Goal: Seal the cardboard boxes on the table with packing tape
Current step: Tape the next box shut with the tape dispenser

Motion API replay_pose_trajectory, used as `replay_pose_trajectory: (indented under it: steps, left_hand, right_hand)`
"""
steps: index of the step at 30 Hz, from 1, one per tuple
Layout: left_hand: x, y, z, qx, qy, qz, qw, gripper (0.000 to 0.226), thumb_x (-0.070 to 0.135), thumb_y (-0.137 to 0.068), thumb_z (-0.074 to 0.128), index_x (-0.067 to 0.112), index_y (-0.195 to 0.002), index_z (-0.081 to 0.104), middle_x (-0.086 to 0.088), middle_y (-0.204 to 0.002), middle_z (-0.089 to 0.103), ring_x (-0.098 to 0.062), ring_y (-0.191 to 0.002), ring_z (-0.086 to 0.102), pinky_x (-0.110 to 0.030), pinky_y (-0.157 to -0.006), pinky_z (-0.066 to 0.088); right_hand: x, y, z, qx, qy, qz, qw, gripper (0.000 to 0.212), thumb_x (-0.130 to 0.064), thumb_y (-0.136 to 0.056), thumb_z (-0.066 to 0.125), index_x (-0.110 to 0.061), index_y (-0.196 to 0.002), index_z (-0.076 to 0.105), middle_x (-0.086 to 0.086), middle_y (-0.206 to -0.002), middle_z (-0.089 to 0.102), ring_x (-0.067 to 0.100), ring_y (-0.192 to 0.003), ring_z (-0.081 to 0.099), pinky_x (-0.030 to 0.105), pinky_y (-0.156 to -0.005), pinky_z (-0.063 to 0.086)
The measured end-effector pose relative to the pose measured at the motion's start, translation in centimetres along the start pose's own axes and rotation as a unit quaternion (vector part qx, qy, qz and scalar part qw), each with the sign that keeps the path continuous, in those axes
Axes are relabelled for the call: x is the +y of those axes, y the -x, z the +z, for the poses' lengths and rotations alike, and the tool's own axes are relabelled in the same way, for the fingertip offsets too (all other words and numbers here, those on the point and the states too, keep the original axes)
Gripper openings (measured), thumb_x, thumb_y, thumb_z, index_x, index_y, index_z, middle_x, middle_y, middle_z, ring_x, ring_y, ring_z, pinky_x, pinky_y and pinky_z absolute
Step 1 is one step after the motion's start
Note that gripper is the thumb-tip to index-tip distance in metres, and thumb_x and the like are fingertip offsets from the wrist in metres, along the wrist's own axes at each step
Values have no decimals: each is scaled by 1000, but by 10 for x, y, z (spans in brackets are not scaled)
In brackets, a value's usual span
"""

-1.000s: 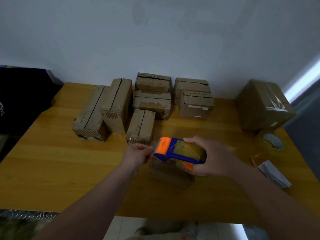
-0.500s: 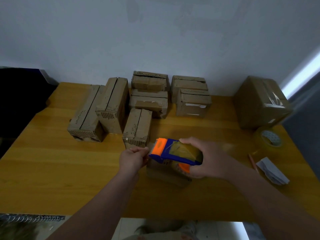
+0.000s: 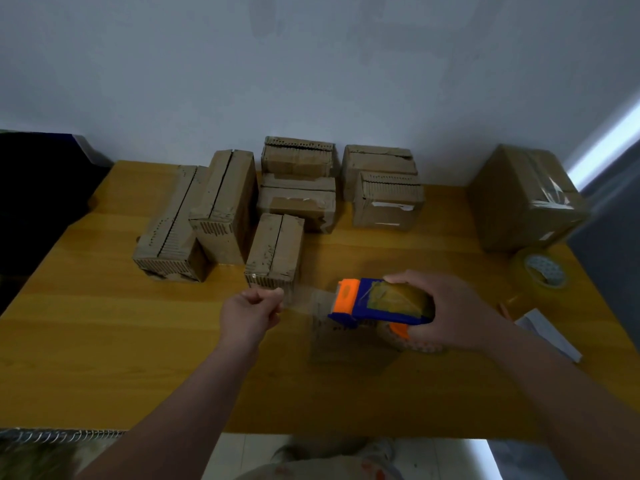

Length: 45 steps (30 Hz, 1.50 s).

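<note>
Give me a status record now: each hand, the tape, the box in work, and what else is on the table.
left hand: pinches the tape end
right hand: grips the dispenser above the near box
tape: clear strip stretched between left hand and dispenser
near box: on the table, partly hidden
back boxes: several, grouped by the wall
big box: right rear, taped
spare roll: right edge

The wooden table carries a cluster of 7 small cardboard boxes toward its far edge, packed close together. Nearer the front stands 1 more small box, apart from them. At the right: a large taped box, a roll of tape just in front of it, and, nearer the front edge, folded white paper.
</note>
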<state>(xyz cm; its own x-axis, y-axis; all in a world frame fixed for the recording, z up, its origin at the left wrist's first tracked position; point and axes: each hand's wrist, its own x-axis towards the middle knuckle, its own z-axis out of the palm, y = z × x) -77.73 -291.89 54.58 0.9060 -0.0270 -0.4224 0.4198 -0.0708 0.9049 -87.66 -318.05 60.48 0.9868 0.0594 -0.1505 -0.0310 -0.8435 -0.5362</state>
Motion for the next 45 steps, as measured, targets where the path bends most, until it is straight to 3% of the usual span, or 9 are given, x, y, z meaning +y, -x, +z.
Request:
replay_pose_trajectory:
  steps: [5, 10, 13, 18, 22, 26, 36, 41, 45]
  left_hand:
    - [-6, 11, 3, 2, 45, -12, 999, 18, 12, -90, 64, 4, -74, 61, -9, -74, 60, -20, -71, 58, -37, -72, 57]
    - [-8, 22, 13, -35, 125, -48, 990, 10, 8, -91, 61, 3, -100, 61, -10, -90, 58, -19, -81, 58, -39, -76, 57]
    - [-6, 28, 19, -39, 141, -29, 989, 4, 9, -92, 59, 6, -93, 61, -9, -85, 59, -19, -81, 60, -36, -71, 57]
    - [-12, 33, 21, 17, 90, 7, 996, 20, 11, -91, 61, 6, -72, 62, -8, -71, 61, -18, -74, 61, -35, -70, 56]
    - [-20, 38, 25, 64, 65, 3, 996, 20, 12, -89, 64, 6, -70, 64, -8, -68, 63, -23, -74, 61, -43, -77, 57]
    - [-26, 42, 29, 109, 39, -9, 993, 21, 14, -89, 67, 10, -68, 65, -9, -66, 64, -25, -71, 61, -50, -81, 56]
    - [-44, 46, 42, 175, -26, -33, 984, 20, 21, -87, 69, 11, -70, 67, -7, -70, 69, -21, -69, 64, -43, -75, 56]
    - [-59, 37, 47, 153, -139, -36, 978, 29, 27, -91, 64, 14, -66, 66, -1, -67, 67, -17, -66, 62, -35, -64, 53]
    - [-63, 30, 49, 109, -238, 6, 965, 30, 31, -93, 61, 12, -72, 69, -1, -68, 66, -17, -62, 59, -31, -56, 46]
  right_hand:
    - [-4, 3, -15, -4, -51, 14, 999, 67, -26, -69, 78, -43, -124, 44, -18, -104, 54, -6, -82, 59, 14, -61, 48]
    - [0, 7, -34, 8, -131, 43, 990, 62, -19, -70, 82, -42, -119, 50, -14, -104, 58, -6, -79, 64, 14, -61, 51]
    - [5, 9, -35, 0, -125, 52, 991, 65, -8, -75, 80, -41, -121, 50, -13, -105, 58, -5, -75, 64, 15, -60, 50]
    - [8, 8, -37, -25, -68, 30, 997, 68, -7, -72, 78, -45, -120, 47, -16, -106, 56, -4, -77, 60, 14, -60, 48]
    - [8, 0, -37, -53, -69, 6, 996, 66, -24, -62, 71, -45, -120, 48, -14, -107, 57, -1, -73, 63, 14, -57, 47]
    - [14, -8, -35, -92, -70, -9, 993, 69, -12, -70, 77, -38, -127, 48, -9, -109, 58, 8, -70, 66, 20, -53, 50]
    - [27, -13, -31, -118, 13, -27, 993, 74, -20, -71, 80, -37, -135, 47, -10, -116, 51, -1, -87, 57, 10, -63, 46]
    - [36, -12, -21, -121, -18, 1, 992, 76, -16, -70, 79, -41, -133, 46, -3, -117, 50, 10, -85, 61, 15, -60, 52]
    - [40, -15, -19, -116, -3, 0, 993, 75, -17, -72, 78, -41, -135, 45, -2, -116, 49, 6, -80, 60, 10, -56, 45]
